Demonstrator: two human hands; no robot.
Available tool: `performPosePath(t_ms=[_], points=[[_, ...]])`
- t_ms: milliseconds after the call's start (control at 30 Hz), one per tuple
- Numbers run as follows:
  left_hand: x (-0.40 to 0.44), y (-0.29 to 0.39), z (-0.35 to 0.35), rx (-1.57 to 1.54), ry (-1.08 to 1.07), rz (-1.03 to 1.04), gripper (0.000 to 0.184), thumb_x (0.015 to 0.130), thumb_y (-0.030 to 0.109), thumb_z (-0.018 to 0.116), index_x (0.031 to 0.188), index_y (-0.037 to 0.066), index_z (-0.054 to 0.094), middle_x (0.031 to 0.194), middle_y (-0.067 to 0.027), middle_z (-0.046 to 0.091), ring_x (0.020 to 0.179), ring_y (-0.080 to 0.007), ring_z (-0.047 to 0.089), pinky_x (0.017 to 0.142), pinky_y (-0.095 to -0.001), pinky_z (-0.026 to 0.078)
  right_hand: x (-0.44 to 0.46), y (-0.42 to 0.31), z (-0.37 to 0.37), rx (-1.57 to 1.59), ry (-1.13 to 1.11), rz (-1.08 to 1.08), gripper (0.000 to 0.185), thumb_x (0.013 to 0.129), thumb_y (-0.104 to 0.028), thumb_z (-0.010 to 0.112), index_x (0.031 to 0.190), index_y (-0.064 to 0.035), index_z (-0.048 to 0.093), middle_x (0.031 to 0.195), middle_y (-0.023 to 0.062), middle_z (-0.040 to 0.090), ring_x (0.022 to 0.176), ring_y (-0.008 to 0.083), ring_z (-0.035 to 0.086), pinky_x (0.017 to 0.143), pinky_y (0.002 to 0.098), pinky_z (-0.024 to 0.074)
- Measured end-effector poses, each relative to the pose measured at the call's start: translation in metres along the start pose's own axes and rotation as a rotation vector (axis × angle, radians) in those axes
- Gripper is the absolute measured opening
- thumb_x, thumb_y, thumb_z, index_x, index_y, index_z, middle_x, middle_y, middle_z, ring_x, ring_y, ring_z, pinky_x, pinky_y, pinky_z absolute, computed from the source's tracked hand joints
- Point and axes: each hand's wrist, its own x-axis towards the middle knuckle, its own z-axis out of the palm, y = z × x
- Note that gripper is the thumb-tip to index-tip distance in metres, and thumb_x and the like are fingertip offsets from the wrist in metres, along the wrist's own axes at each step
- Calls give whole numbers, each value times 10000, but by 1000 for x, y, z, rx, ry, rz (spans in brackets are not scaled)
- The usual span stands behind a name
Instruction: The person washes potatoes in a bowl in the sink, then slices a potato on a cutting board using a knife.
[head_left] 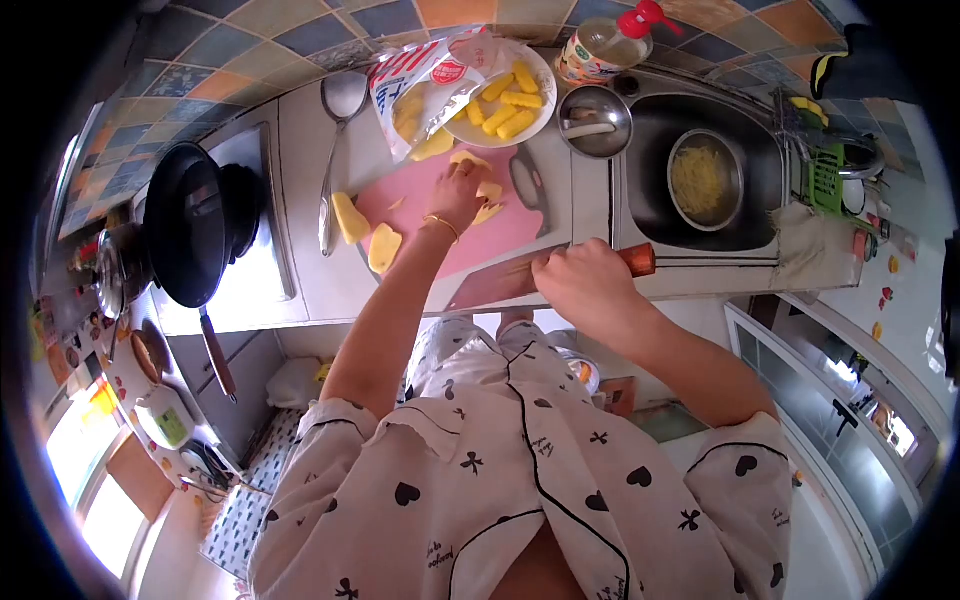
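Observation:
My left hand point(460, 192) is over the pink cutting board point(490, 240), its fingers bent around pale yellow potato pieces point(488, 190) near the board's far side. Partly hidden by the fingers, another piece lies just beyond them. In my right hand point(588, 282) is a kitchen knife point(495, 282) with a reddish wooden handle. Its wide blade lies roughly level over the front edge of the board and counter, pointing left. Larger cut potato chunks rest at the board's left, one potato chunk point(384, 248) on it and another potato chunk point(349, 218) at its edge.
Behind the board stand a plate of yellow sticks point(548, 85) and a plastic bag point(420, 85). A metal bowl point(597, 140) sits beside the sink point(650, 215), which holds a bowl of shredded potato point(703, 180). A ladle point(332, 180) and black pan point(185, 225) are leftward.

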Motion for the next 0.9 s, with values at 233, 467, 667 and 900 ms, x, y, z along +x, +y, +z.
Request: performPosePath(t_ms=[233,467,667,900], points=[[-7,9,12,-82,-14,-10,339,779,79,650,1108,147,610,1225,-56,538,1098,-287,567,876,-407,490,5,3,6,32,-61,67,37,697,-128,668,665,-117,684,630,38,666,649,184,685,567,311,485],[15,-12,-9,275,28,46,408,748,192,720,1143,186,621,1216,-10,555,1148,-231,505,957,-384,414,-4,8,45,156,-123,192,69,766,-141,634,778,-108,693,700,62,691,688,213,697,637,358,517],[12,-19,-27,98,1,-131,277,757,180,738,1022,124,680,1090,-69,604,1054,-274,550,914,-395,453,-3,32,91,473,-168,289,207,801,-209,625,981,-138,699,795,99,694,776,289,676,731,419,532],[-58,-18,-81,-422,458,-338,194,813,56,683,1007,55,696,943,-104,615,789,-242,629,744,-335,529,19,63,119,699,-197,323,296,761,-255,652,1028,-143,712,902,112,705,830,309,673,783,409,529]])
